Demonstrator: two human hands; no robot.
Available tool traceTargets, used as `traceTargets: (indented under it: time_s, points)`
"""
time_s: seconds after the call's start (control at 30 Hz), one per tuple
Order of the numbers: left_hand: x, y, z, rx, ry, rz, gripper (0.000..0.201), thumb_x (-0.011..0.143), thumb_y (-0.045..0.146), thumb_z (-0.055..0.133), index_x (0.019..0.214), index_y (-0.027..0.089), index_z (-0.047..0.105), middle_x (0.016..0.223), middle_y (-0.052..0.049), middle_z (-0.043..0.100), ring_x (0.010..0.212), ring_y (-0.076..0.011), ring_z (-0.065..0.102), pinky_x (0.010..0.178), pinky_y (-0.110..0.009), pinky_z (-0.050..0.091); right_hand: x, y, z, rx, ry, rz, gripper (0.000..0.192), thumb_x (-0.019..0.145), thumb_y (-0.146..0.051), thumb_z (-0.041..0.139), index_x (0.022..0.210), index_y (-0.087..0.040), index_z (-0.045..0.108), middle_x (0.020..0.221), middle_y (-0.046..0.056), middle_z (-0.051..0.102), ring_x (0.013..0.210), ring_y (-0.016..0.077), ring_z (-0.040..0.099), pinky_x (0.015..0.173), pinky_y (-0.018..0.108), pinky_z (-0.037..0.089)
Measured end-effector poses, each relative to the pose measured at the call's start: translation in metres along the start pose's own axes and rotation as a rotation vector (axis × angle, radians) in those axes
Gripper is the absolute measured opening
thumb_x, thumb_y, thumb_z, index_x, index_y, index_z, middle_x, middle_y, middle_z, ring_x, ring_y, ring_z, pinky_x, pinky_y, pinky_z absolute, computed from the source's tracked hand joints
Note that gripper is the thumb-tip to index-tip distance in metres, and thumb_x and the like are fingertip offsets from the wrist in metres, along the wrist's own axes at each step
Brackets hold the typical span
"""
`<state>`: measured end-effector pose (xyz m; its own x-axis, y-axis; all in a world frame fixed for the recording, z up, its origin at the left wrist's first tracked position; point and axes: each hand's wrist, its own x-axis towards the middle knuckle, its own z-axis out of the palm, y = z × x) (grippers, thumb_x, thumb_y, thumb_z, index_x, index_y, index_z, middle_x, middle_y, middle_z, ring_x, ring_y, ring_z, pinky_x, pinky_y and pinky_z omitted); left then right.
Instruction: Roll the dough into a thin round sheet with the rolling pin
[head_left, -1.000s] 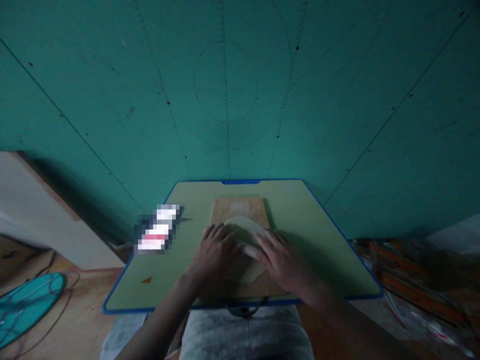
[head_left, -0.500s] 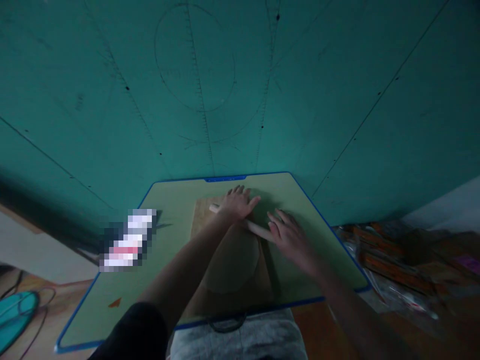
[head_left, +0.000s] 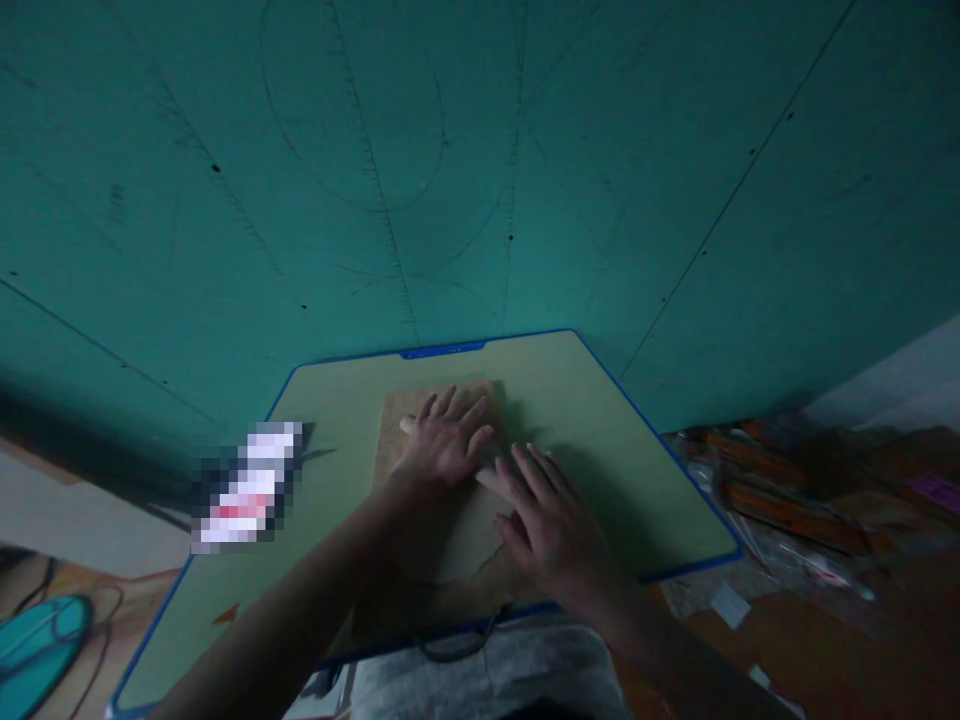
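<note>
On the board, both hands have drawn nearer over the dough

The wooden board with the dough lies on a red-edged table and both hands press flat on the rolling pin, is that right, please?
Not quite: the head view shows the table edged in blue, not red. The rest holds: the wooden board with the dough lies on it, and the left hand and right hand press flat on the rolling pin.
</note>
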<state>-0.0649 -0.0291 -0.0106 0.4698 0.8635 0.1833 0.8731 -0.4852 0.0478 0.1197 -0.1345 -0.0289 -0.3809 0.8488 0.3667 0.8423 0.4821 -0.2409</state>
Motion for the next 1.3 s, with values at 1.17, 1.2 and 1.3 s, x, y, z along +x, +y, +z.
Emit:
traceTargets:
  time_s: [1.17, 1.2, 1.3]
  points:
    - [-0.156, 0.028, 0.013, 0.117, 0.241, -0.235, 0.049, 0.095, 0.014, 0.041, 0.143, 0.012, 0.05, 0.142, -0.017, 0.059, 0.135, -0.0332, 0.053, 0.104, -0.049, 0.051, 0.137, -0.039, 0.042, 0.049, -0.285, -0.318, 0.05, 0.101, -0.039, 0.047, 0.146, -0.017, 0.053, 0.155, 0.015, 0.047, 0.149, 0.0288, 0.03, 0.124, 0.053, 0.013]
    - [-0.157, 0.019, 0.015, 0.099, 0.223, -0.28, 0.046, 0.097, 0.017, 0.04, 0.141, 0.013, 0.053, 0.141, -0.017, 0.061, 0.134, -0.0333, 0.054, 0.104, -0.049, 0.051, 0.151, -0.047, 0.048, 0.063, -0.303, -0.329, 0.05, 0.101, -0.039, 0.047, 0.146, -0.018, 0.053, 0.155, 0.014, 0.047, 0.149, 0.028, 0.031, 0.124, 0.052, 0.014]
    - [-0.16, -0.009, 0.018, 0.023, 0.198, -0.427, 0.042, 0.102, 0.025, 0.038, 0.136, 0.015, 0.059, 0.139, -0.016, 0.062, 0.136, -0.0327, 0.051, 0.108, -0.051, 0.048, 0.185, -0.071, 0.065, 0.099, -0.308, -0.324, 0.046, 0.102, -0.037, 0.047, 0.142, -0.019, 0.055, 0.15, 0.012, 0.052, 0.146, 0.0254, 0.036, 0.123, 0.049, 0.018]
